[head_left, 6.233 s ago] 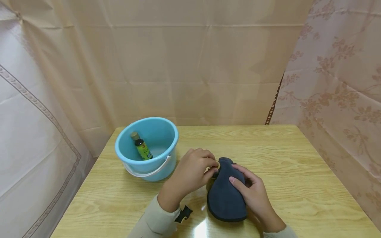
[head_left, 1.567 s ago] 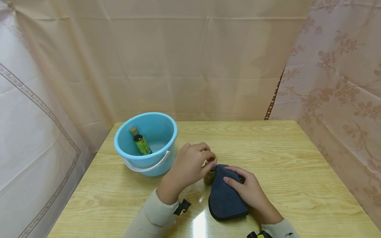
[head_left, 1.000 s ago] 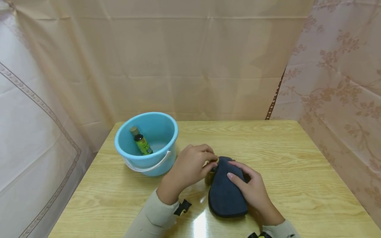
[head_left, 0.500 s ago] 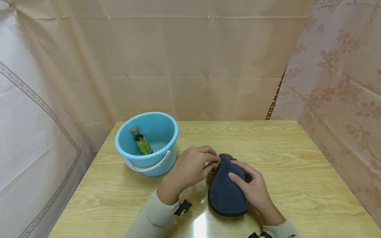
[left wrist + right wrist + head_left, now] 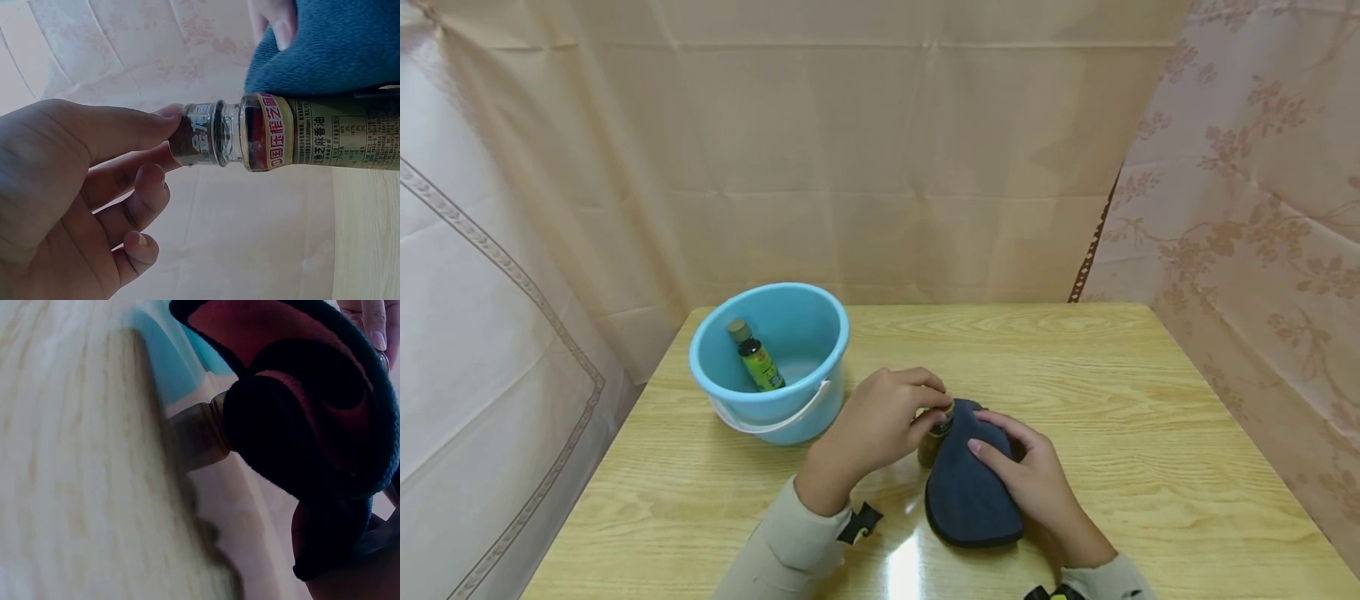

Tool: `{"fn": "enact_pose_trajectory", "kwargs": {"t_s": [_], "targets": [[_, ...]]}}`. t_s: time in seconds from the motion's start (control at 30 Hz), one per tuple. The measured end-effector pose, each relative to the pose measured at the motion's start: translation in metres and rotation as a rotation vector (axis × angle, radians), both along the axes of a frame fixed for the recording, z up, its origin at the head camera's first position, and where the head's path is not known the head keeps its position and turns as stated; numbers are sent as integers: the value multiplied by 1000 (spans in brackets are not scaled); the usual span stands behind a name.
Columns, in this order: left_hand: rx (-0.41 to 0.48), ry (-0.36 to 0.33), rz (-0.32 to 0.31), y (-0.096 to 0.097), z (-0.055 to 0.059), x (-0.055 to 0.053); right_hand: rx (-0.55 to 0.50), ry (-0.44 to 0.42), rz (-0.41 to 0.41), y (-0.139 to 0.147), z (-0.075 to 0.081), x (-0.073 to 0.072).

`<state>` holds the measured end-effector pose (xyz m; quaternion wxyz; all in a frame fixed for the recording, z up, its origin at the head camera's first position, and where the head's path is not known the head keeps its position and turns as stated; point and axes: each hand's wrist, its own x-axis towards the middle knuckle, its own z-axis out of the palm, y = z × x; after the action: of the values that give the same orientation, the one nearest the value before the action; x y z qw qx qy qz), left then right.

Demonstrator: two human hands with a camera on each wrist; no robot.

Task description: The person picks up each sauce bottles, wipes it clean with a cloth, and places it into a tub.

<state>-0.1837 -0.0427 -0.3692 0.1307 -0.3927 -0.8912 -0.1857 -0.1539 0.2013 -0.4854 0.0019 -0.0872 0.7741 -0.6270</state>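
A sesame oil bottle [image 5: 929,450] stands upright on the table. My left hand [image 5: 880,421] pinches its cap between thumb and index finger, while the other fingers curl loosely below in the left wrist view. Dark blue fleece earmuffs [image 5: 973,487] with black edging are folded in my right hand [image 5: 1037,471], thumb on the near face. The fleece [image 5: 337,44] lies against the side of the bottle [image 5: 269,134], covering part of it in the head view. Reddish lining [image 5: 231,328] shows inside the earmuffs in the right wrist view.
Left of the hands stands a light blue bucket [image 5: 825,419] with a white handle [image 5: 790,429]. A second bottle [image 5: 762,367], with a green label, leans inside it. Beige curtains [image 5: 880,167] hang behind the wooden table [image 5: 1075,358] and at both sides.
The right hand has shifted the earmuffs up along the bottle and then slightly back down, nearer the person. The left hand keeps its pinch on the cap with hardly any movement.
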Motion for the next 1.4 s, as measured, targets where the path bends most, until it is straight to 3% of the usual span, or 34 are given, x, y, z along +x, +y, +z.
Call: {"fn": "enact_pose_trajectory", "kwargs": {"t_s": [0.3,0.63,0.83,1.4], "targets": [[0,0,-1,0,-1,-1,37,-86,3,0,0,0],[5,51,-14,-2,-3,-3,110,-143,-10,-2,-2,0],[22,122,45,-3,-4,-2,153,-127,-28,-2,-2,-1],[-8,67,72,-4,0,0,17,-76,0,-5,3,1]]}}
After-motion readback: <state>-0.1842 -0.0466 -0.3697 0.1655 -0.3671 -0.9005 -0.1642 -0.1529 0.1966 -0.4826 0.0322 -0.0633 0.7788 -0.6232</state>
